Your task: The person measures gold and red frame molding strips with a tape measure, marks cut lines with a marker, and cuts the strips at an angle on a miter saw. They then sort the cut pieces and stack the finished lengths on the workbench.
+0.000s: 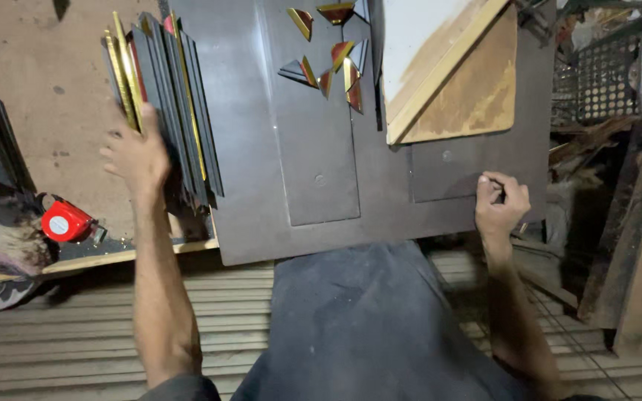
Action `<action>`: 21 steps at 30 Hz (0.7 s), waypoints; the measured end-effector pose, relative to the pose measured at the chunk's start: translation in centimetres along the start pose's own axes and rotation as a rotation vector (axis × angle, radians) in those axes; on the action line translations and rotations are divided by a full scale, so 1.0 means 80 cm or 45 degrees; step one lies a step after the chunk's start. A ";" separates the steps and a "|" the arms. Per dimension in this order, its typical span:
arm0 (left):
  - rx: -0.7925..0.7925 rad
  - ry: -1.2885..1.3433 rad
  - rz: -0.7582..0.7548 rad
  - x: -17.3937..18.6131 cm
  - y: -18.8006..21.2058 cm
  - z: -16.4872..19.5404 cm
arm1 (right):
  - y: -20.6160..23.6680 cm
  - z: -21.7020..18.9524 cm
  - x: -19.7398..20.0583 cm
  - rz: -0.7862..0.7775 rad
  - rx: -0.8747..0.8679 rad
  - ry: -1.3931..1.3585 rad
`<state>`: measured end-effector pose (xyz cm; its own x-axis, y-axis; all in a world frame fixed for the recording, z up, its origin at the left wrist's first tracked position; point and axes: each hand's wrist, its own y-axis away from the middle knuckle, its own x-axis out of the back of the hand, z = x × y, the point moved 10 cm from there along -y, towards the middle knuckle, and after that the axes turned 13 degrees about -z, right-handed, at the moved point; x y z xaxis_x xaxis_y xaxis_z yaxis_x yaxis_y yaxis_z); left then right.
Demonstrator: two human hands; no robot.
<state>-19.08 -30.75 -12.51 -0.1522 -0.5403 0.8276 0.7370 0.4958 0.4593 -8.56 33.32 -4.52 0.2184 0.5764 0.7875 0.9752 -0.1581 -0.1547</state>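
My left hand [137,154] grips glossy dark strips [166,104]; my right hand [501,204] is fisted on the smooth grey panel [313,148], its contents hidden.

Open room: the middle of the dark surface [321,171], between the two hands, lies bare.
Left side: a stack of dark and gold strips [165,104] blocks the way; the left hand [137,154] rests against it.
Far edge: small triangular offcuts [332,59] lie scattered.
Far right: a wooden board [455,82] covers that corner.
Left floor: a red tape measure [65,220].
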 end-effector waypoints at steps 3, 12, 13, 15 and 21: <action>-0.170 0.269 0.059 0.009 -0.018 -0.016 | 0.003 -0.014 0.003 0.014 0.170 0.097; -0.670 -0.187 0.437 0.076 0.066 0.054 | 0.009 0.029 0.008 0.014 0.020 -0.098; -0.791 -0.215 0.385 0.075 0.079 0.079 | 0.009 0.029 0.009 0.019 0.033 -0.061; -0.987 -0.273 0.011 0.038 0.109 0.119 | 0.009 0.028 0.006 -0.008 0.050 0.010; -1.613 -0.335 -0.379 -0.050 0.149 0.246 | 0.007 0.024 0.006 -0.035 0.052 0.034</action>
<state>-22.62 -9.30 -4.00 -0.4303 -0.2991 0.8517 0.7321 -0.6676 0.1355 -7.87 35.09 -5.35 0.1906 0.5583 0.8075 0.9817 -0.1094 -0.1561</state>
